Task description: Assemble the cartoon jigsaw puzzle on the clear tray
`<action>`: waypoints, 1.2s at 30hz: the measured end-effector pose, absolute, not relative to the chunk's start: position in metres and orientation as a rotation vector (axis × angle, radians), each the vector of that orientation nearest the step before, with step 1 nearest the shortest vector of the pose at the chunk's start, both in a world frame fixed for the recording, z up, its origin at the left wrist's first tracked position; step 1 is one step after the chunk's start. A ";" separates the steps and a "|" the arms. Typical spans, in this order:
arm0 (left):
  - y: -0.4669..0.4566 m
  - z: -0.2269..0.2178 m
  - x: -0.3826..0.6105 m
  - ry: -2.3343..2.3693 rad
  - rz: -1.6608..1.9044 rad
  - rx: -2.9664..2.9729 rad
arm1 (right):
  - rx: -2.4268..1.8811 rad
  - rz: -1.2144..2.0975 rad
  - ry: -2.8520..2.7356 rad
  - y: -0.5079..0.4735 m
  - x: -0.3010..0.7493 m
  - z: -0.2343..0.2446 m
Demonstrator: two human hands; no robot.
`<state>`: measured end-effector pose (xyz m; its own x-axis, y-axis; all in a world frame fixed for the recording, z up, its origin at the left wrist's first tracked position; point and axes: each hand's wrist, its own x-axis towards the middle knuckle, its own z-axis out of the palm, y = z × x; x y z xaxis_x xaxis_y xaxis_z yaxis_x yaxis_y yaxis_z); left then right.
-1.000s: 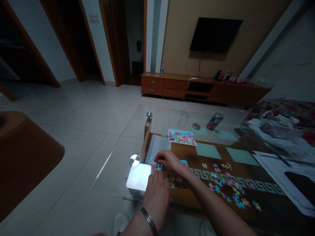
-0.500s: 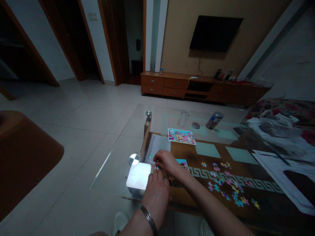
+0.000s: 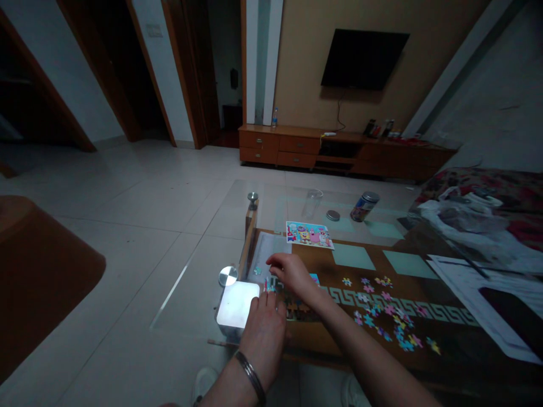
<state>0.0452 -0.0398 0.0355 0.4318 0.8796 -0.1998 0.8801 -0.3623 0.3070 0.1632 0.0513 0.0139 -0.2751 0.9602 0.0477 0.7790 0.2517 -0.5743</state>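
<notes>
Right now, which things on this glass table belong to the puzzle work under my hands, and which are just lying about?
In use:
left hand flat on the assembled puzzle section
right hand at its top edge
loose puzzle pieces
cartoon reference picture

Lying about:
clear cup
printed can
round lid
papers

The left hand (image 3: 263,328) lies flat on the glass bench (image 3: 199,299), fingers (image 3: 271,298) touching the half-built puzzle (image 3: 297,302). The right hand (image 3: 289,272) hovers over its far corner. Loose pieces (image 3: 390,322) lie scattered to the right, near a picture card (image 3: 309,234).
</notes>
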 end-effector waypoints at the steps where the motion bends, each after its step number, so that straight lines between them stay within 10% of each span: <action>1: -0.040 0.037 0.045 1.496 0.000 2.319 | -1.575 0.621 -2.107 0.052 0.167 0.016; 36: 0.008 -0.009 0.005 1.601 0.220 2.298 | -1.922 0.483 -2.219 0.010 0.244 0.029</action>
